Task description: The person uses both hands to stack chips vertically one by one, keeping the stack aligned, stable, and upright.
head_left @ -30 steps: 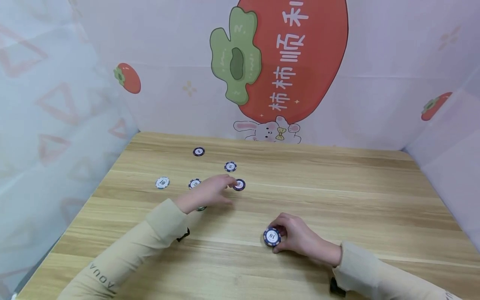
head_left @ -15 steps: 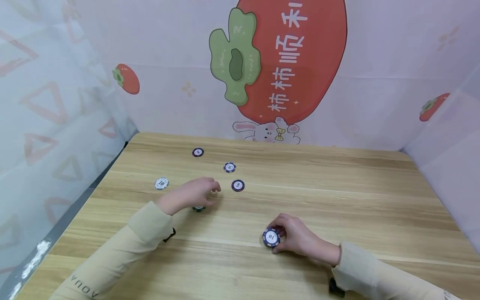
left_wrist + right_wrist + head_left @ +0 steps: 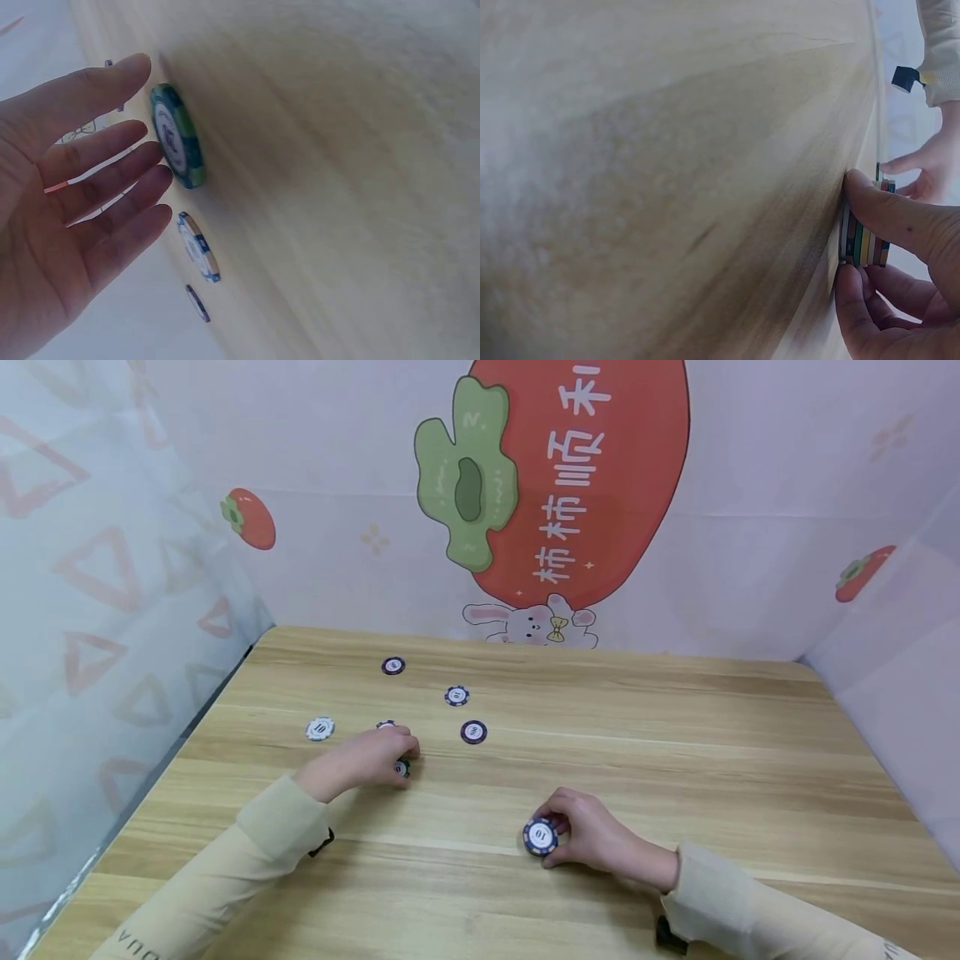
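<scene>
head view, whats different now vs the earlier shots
The left hand has moved left, away from the nearer purple-edged poker chip, and is now at the green-edged poker chip; no grip on it is clear. The right hand stayed put, still holding the stack of poker chips. The white 10 chip and the purple-edged poker chip stayed in place.
</scene>
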A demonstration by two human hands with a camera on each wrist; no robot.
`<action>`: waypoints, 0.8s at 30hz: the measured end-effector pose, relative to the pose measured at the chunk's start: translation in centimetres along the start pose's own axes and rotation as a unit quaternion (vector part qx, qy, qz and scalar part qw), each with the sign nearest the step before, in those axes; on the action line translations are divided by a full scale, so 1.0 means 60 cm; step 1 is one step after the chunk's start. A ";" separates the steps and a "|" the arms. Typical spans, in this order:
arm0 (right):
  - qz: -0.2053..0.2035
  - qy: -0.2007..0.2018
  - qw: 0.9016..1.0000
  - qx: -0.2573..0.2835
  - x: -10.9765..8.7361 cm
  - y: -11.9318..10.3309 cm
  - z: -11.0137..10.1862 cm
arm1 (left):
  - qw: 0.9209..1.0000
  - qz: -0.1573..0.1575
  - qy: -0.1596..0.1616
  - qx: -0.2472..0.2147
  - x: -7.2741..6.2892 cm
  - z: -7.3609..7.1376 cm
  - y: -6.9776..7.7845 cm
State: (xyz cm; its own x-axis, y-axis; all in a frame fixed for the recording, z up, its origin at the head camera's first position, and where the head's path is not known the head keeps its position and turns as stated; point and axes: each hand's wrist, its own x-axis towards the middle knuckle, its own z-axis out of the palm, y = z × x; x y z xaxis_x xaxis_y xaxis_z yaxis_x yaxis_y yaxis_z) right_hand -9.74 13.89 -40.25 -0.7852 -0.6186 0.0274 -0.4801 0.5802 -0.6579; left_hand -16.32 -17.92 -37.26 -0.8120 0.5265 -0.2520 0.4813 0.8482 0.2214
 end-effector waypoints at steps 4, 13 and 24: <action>0.000 0.000 1.000 0.005 0.000 0.000 0.001 | 1.000 -0.002 0.006 0.000 -0.005 0.005 -0.004; 0.001 0.000 1.000 0.018 -0.001 0.001 0.001 | 1.000 0.006 0.009 -0.018 -0.013 0.003 -0.012; 0.002 -0.003 1.000 0.027 -0.001 0.003 0.001 | 0.999 -0.008 0.000 -0.049 -0.009 0.004 -0.017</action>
State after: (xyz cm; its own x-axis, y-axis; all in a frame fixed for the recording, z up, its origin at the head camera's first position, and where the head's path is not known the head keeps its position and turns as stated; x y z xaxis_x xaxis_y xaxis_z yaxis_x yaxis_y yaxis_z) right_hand -9.78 13.98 -40.43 -0.7849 -0.6193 0.0195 -0.4539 0.5534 -0.6984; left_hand -16.30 -19.08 -37.60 -0.8194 0.5124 -0.2570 0.4331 0.8471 0.3080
